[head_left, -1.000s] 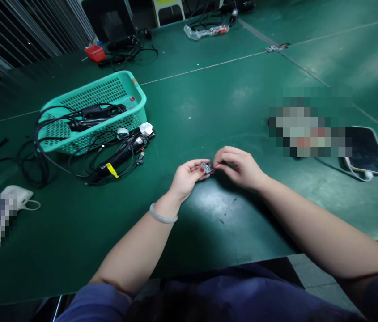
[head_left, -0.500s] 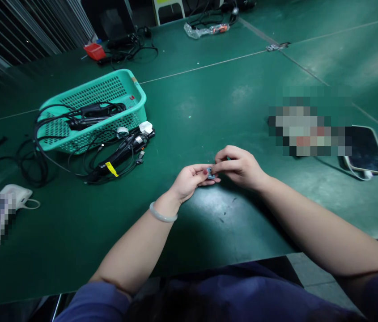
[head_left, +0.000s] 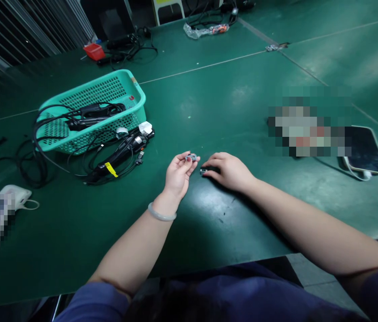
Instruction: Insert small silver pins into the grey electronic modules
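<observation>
My left hand [head_left: 178, 173] is raised off the green table [head_left: 209, 98] and pinches a small grey part [head_left: 191, 157] between thumb and fingertips. A pale bangle [head_left: 161, 213] sits on that wrist. Just to the right, my right hand [head_left: 229, 171] rests low on the table with its fingers curled over a small dark piece [head_left: 205, 170] that shows at the fingertips. The two hands are a short gap apart.
A teal mesh basket [head_left: 108, 94] with black cables stands at the left, with a black corded tool [head_left: 121, 152] tagged yellow in front of it. A phone [head_left: 365, 150] lies at the right. A white mask [head_left: 17, 194] lies far left. A red box [head_left: 94, 51] sits at the back.
The hands were joined on the small part; now they have parted. The left hand moved left and up with the grey part, and the right hand dropped onto the table.
</observation>
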{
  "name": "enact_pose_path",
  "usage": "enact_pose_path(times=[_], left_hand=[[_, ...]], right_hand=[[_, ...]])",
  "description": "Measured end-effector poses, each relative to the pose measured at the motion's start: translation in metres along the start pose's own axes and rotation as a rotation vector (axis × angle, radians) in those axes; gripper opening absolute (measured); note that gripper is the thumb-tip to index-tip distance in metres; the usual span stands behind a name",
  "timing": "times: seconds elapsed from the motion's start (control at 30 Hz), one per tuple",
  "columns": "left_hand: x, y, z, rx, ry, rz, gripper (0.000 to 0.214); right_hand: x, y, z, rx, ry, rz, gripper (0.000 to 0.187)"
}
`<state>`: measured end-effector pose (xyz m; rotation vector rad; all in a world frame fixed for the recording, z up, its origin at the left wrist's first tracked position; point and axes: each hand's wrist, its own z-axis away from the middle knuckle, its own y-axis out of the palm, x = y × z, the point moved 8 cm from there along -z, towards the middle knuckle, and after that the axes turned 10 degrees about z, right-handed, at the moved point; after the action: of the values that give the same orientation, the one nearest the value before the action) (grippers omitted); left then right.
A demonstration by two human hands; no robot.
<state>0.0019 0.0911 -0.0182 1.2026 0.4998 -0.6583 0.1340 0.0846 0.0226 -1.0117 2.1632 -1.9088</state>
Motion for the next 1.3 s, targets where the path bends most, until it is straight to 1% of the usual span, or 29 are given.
enact_pose_path(times=[0.13,0.23,0.33,0.47,0.53,0.6,0.77,1.0,1.13,1.2,1.3], left_hand=[[0.001,0.0,0.0,-0.009,0.02,-0.032,0.013],[0.001,0.0,-0.001,-0.01,0.039,-0.043,0.015],[0.0,0.0,-0.001,-0.005,0.064,-0.071,0.022],[0.002,0.001,-0.001,0.038,0.094,-0.144,0.032],[0.003,0.002,0.0,0.067,0.105,-0.176,0.033],[0.004,0.004,0.0,0.088,0.106,-0.203,0.034],[0.004,0.006,0.001,0.112,0.093,-0.212,0.036],[0.006,0.007,0.002,0.124,0.064,-0.211,0.038],[0.007,0.004,0.001,0.098,0.037,-0.154,0.034],[0.006,0.003,0.0,0.071,0.029,-0.115,0.031],[0.003,0.001,-0.001,0.031,0.044,-0.062,0.028]], right_hand=[[0.012,0.009,-0.002,-0.002,-0.068,0.075,0.018],[0.014,0.012,-0.004,-0.012,-0.084,0.1,0.017],[0.009,0.005,-0.004,-0.069,-0.043,-0.029,0.016],[-0.004,-0.017,0.0,-0.265,0.078,-0.312,0.015],[-0.008,-0.024,0.002,-0.337,0.111,-0.38,0.014],[-0.008,-0.027,0.003,-0.362,0.113,-0.399,0.014],[-0.005,-0.024,0.002,-0.356,0.071,-0.345,0.014],[0.006,-0.028,0.005,-0.405,-0.008,-0.234,0.017],[0.008,-0.033,0.006,-0.414,-0.032,-0.255,0.022],[0.002,-0.032,0.005,-0.386,0.012,-0.267,0.024],[-0.007,-0.02,0.002,-0.245,0.093,-0.203,0.018]])
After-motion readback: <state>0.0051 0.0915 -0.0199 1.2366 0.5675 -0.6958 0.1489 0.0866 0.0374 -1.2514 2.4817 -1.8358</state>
